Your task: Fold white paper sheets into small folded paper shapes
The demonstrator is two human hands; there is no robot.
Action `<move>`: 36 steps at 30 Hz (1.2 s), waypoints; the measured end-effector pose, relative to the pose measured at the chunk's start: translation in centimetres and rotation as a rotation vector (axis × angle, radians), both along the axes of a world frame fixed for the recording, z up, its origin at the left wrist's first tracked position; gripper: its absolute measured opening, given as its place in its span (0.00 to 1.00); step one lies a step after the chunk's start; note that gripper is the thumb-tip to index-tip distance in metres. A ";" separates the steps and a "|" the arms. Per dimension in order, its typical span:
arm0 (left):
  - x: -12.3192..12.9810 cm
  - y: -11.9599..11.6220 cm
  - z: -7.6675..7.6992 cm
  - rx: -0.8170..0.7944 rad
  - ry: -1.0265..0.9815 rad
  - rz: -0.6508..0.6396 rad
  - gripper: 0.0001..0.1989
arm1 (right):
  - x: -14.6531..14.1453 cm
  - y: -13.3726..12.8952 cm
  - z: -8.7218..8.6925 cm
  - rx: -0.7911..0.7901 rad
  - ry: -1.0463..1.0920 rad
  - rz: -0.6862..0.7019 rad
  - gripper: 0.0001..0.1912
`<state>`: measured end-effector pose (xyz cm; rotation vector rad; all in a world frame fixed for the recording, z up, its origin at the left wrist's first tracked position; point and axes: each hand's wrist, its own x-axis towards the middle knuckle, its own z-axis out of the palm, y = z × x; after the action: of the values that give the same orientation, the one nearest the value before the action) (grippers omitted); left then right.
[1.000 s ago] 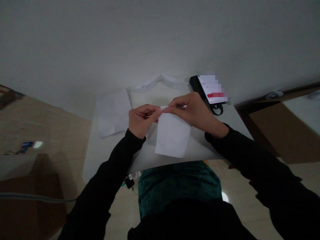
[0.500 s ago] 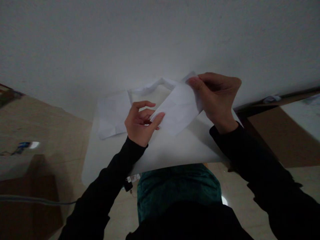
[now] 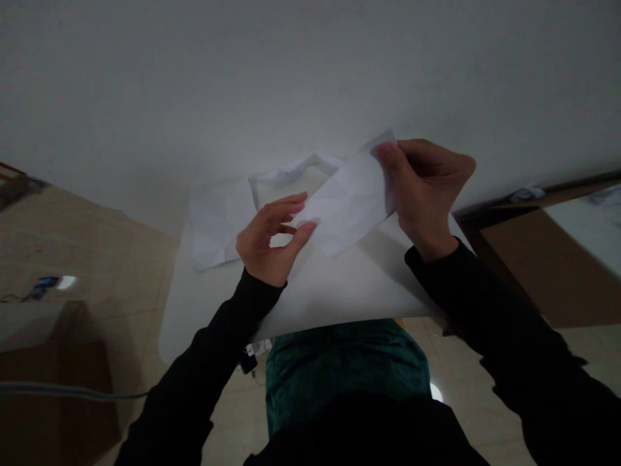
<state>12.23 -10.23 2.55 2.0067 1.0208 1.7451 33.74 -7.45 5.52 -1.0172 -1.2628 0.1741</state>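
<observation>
A folded white sheet of paper (image 3: 352, 200) is held slantwise above the small white table (image 3: 301, 298), its right end higher. My right hand (image 3: 429, 188) pinches the upper right corner between thumb and bent fingers. At the lower left corner, the thumb and fingertips of my left hand (image 3: 274, 239) close on the paper. Creases run across its face. Another creased white paper (image 3: 218, 223) lies on the table just left of my left hand. Behind both hands, a narrow folded paper strip (image 3: 286, 171) rests at the table's back edge.
A pale wall (image 3: 310, 77) rises right behind the table. To the right stands a brown cardboard box (image 3: 548, 265), and a brown box (image 3: 58, 395) sits low on the left. A grey cable (image 3: 72, 389) crosses at left.
My right hand has shifted slightly right with its corner of the paper, which now lies straighter. My left fingers have come together from a looser, spread pose onto the paper's left corner.
</observation>
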 end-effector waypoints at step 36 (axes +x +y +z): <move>-0.2 -0.1 1.0 -0.113 -0.021 0.118 0.11 | -1.5 -0.9 -0.7 -0.077 -0.072 0.076 0.11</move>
<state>12.02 -10.32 3.55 1.8902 1.2255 1.7207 32.26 -8.38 4.82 -1.0500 -1.3702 0.2474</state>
